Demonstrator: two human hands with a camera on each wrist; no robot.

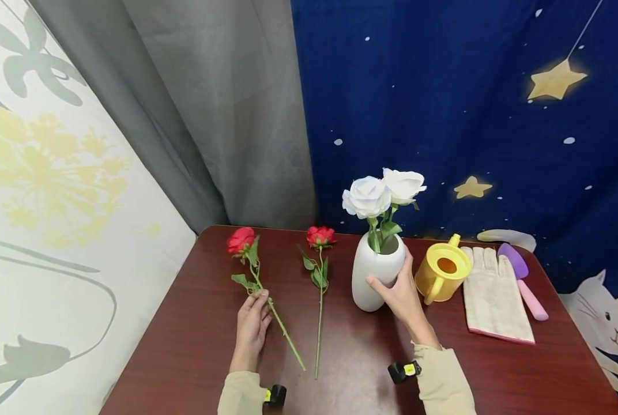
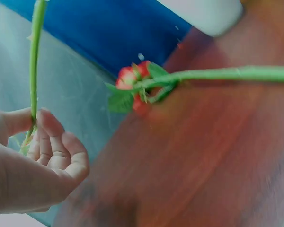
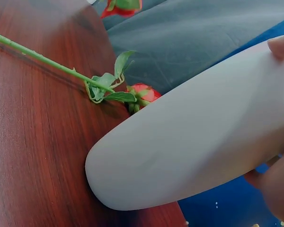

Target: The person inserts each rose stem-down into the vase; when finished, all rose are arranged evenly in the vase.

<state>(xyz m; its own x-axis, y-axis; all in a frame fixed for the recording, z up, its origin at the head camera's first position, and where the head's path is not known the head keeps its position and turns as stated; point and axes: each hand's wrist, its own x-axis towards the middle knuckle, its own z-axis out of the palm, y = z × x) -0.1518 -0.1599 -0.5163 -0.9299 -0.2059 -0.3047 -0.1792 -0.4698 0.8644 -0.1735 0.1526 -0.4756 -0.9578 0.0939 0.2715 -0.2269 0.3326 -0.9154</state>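
Note:
My left hand (image 1: 253, 323) pinches the green stem of a red rose (image 1: 241, 240) between thumb and fingertips; the left wrist view shows that stem (image 2: 34, 71) upright in the pinch. A second red rose (image 1: 320, 236) lies on the table to its right, stem toward me. With thumb and fingers spread around its side, my right hand (image 1: 403, 294) grips a white vase (image 1: 369, 282). Two white roses (image 1: 367, 197) stand in the vase's mouth. From the right wrist, the vase (image 3: 180, 142) fills much of the view, its base at the table.
Right of the vase stands a yellow watering can (image 1: 441, 274). Beyond it lie pale gloves (image 1: 497, 300) and a small shovel with a purple blade (image 1: 513, 260) and pink handle. Grey and blue curtains (image 1: 444, 115) hang behind the dark red table (image 1: 184, 357).

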